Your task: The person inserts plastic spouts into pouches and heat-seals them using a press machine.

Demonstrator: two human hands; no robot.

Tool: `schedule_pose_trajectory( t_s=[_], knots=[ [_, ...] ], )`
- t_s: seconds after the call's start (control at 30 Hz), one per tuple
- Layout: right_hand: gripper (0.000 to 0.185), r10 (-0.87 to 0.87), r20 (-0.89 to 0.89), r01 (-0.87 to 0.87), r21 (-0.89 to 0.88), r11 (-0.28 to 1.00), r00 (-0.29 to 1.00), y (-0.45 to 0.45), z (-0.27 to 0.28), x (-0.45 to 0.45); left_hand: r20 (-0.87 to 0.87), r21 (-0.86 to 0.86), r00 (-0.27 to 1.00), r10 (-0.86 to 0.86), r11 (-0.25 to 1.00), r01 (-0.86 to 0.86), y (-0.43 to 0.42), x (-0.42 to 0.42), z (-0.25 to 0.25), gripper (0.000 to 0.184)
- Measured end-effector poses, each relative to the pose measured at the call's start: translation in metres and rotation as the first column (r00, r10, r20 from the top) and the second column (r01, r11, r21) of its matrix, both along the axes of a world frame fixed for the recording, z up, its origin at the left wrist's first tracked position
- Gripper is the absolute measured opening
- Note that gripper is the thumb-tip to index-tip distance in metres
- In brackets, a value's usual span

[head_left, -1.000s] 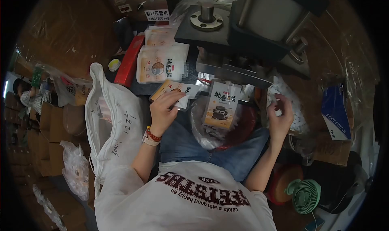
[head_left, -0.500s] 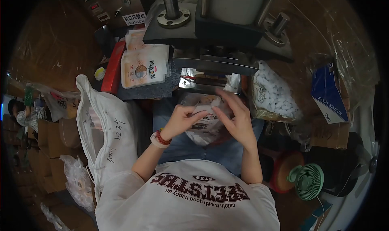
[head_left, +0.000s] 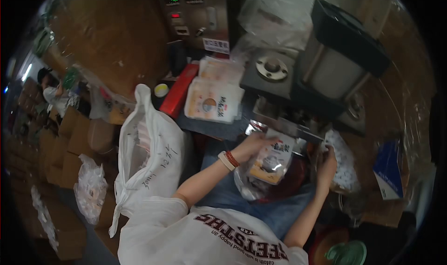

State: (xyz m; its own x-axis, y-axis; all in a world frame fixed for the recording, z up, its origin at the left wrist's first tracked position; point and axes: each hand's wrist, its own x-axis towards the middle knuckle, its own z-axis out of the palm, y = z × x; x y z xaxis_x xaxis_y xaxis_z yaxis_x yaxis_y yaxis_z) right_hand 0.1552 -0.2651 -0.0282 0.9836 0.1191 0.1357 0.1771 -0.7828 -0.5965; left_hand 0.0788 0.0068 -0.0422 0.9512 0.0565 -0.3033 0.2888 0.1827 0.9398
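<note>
A printed plastic pouch (head_left: 274, 165), with dark lettering and an orange lower edge, hangs from my left hand (head_left: 255, 146). Those fingers are closed on its upper left part, over my lap and just in front of the press (head_left: 298, 130). My right hand (head_left: 327, 165) is at the left edge of a bag of small white pieces (head_left: 343, 160). Its fingertips are pinched together, and what they hold, if anything, is too small to make out. Beneath the pouch, a clear plastic bag (head_left: 244, 183) lies on my lap.
Stacked printed pouches (head_left: 213, 102) lie on the dark worktop beside a red box (head_left: 180, 90). An open white sack (head_left: 156, 158) stands at my left. A control box (head_left: 195, 18) is behind, a blue-and-white carton (head_left: 389, 169) at right, and a green fan (head_left: 347, 253) low right. Another person (head_left: 58, 95) is far left.
The view has turned. My right hand has left the space beside my left hand and moved right to the bag of white pieces. The pouch now shows its printed face in my left hand.
</note>
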Motion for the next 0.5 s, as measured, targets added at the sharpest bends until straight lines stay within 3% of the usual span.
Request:
schedule_pose_trajectory(
  t_s=[0.03,0.07,0.1,0.13,0.17,0.23,0.27,0.33,0.37,0.47,0.5],
  knots=[
    [0.027,0.021,0.088,-0.018,-0.039,0.999,0.996,-0.001,-0.005,0.002,-0.024,0.128,0.998,-0.06,0.99,0.063,0.005,-0.006,0.028,0.03],
    [0.025,0.033,0.17,-0.018,-0.086,0.996,0.985,0.0,-0.008,0.005,0.027,0.213,0.995,-0.096,0.973,0.088,0.021,-0.003,0.013,0.031],
    [0.025,0.049,0.182,-0.036,-0.076,0.996,0.982,0.005,-0.006,0.007,0.138,0.478,0.987,0.085,0.867,-0.141,0.031,-0.008,0.02,0.033],
    [0.023,0.039,0.262,-0.018,-0.084,0.996,0.964,0.007,-0.005,0.007,0.282,0.671,0.935,0.214,0.653,-0.351,0.042,-0.016,0.027,0.036],
    [0.021,0.025,0.335,0.007,-0.095,0.995,0.942,0.007,-0.004,0.006,0.477,0.834,0.872,0.113,0.254,-0.489,0.066,-0.02,0.016,0.053],
    [0.02,0.031,0.328,0.014,-0.132,0.991,0.944,0.002,-0.01,0.01,0.268,0.954,0.962,0.059,-0.159,-0.256,0.089,-0.048,0.009,0.07],
    [0.018,0.039,0.324,0.017,-0.168,0.986,0.945,0.0,-0.012,0.012,0.225,0.972,0.974,-0.018,-0.07,-0.226,0.096,-0.061,-0.007,0.072],
    [0.019,-0.007,0.275,0.048,-0.142,0.989,0.962,-0.003,-0.005,0.01,0.199,0.975,0.957,-0.21,-0.057,-0.215,0.098,-0.086,-0.011,0.072],
    [0.02,-0.052,0.218,0.079,-0.116,0.99,0.975,-0.004,-0.002,0.008,0.289,0.956,0.922,-0.258,0.023,-0.294,0.097,-0.094,-0.012,0.058],
    [0.033,-0.115,0.113,0.129,-0.122,0.984,0.987,-0.003,0.012,0.0,0.406,0.913,0.89,-0.205,0.12,-0.389,0.101,-0.105,-0.017,0.047],
    [0.033,-0.13,0.101,0.144,-0.142,0.979,0.986,-0.004,0.01,-0.002,0.532,0.843,0.841,-0.101,0.165,-0.513,0.095,-0.101,-0.009,0.038]
  ],
)
